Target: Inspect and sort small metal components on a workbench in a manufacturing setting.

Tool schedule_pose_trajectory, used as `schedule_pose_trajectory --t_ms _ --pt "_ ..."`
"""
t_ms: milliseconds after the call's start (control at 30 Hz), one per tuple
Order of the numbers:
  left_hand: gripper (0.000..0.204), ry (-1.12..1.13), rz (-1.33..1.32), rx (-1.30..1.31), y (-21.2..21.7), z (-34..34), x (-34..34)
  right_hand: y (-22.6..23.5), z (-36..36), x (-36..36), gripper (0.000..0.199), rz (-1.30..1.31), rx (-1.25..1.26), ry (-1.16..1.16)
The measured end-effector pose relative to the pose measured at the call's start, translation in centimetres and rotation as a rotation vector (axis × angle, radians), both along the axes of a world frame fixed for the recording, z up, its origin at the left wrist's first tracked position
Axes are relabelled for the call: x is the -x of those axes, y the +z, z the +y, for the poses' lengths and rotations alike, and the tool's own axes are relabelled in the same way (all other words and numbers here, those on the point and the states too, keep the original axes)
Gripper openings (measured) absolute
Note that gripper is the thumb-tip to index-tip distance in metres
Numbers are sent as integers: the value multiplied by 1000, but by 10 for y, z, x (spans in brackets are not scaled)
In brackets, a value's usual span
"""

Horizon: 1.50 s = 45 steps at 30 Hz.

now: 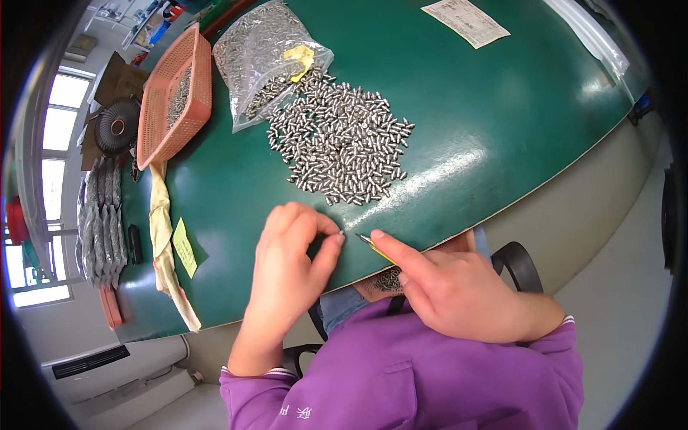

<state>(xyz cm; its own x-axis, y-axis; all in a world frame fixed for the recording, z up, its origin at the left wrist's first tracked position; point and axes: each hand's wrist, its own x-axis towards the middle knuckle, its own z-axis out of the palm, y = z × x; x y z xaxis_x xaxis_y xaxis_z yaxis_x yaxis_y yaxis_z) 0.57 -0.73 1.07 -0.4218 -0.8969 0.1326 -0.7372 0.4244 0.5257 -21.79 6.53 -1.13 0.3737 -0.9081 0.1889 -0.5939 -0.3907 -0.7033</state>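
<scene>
My left hand [290,261] is over the near part of the green table [459,197], with thumb and forefinger pinched together. Between those fingertips shows a tiny metal piece [342,233], mostly hidden. A slim yellow-and-black pen-like tool [378,249] is gripped in my right hand [466,294], the forefinger stretched along it. Its dark, thin tip points at the pinched piece, a small gap away. Just beyond both hands lies a heap of small, pointed silver metal pieces [344,143].
A clear plastic bag [244,64] of similar pieces spills into the heap. Left of it stands a pink basket [188,129]. Yellow cloth [161,229], a yellow-green note [184,249] and grey packets [100,222] lie left. A printed slip [466,21] is at the back.
</scene>
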Motion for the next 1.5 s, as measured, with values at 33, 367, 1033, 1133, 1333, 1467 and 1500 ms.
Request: schedule_pose_trajectory --t_ms 33,367,1033,1133,1333,1467,1500 --pt "14 -7 42 -32 -1 6 1 0 0 -1 57 -1 -4 -1" --pt "18 59 127 15 -12 18 5 1 0 -6 60 96 87 28" --pt "17 40 167 5 -13 16 3 5 -4 -3 65 120 95 95" --pt "17 42 167 9 -13 16 3 4 -4 -6 70 141 155 87" --pt "16 75 139 -3 -10 18 6 10 3 -12 74 214 139 58" --pt "15 94 124 -37 -9 19 4 7 -1 -7 70 186 101 93" --pt "15 92 122 -26 -7 19 2 2 -2 -6 67 153 132 87"
